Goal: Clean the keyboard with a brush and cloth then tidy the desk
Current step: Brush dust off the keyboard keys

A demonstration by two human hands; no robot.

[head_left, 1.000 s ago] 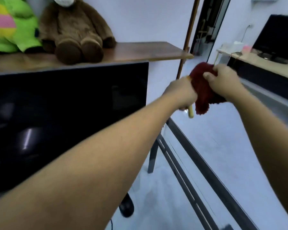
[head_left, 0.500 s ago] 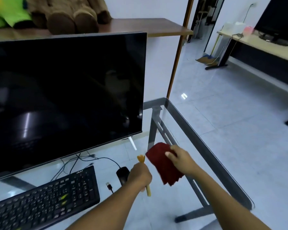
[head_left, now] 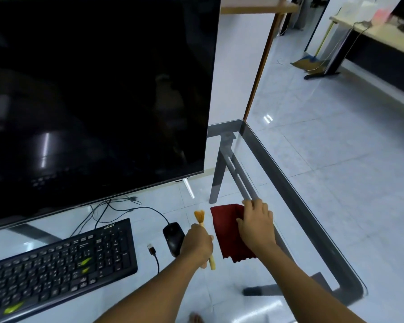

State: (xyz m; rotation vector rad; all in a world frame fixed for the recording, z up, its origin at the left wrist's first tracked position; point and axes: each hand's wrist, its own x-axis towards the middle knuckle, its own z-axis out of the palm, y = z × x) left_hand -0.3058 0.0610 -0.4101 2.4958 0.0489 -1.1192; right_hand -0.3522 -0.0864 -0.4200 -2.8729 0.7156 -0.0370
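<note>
Two bare hands work at the near right of a glass desk [head_left: 299, 203]: the left hand [head_left: 197, 244] clenches the handle of a small brush [head_left: 200, 217], bristles pointing away, and the right hand [head_left: 258, 226] grasps the right edge of a red cloth [head_left: 228, 236] just beside it. The black keyboard [head_left: 61, 259] lies to the left of both, its long axis running left to right, a mouse [head_left: 172, 235] between it and the brush. The brush hand is nearer, so it likely reaches leftward first.

L hand [head_left: 197, 244], R hand [head_left: 257, 226], forearms [head_left: 149, 287] all bare; bare toes [head_left: 195, 318] at btm.
</note>
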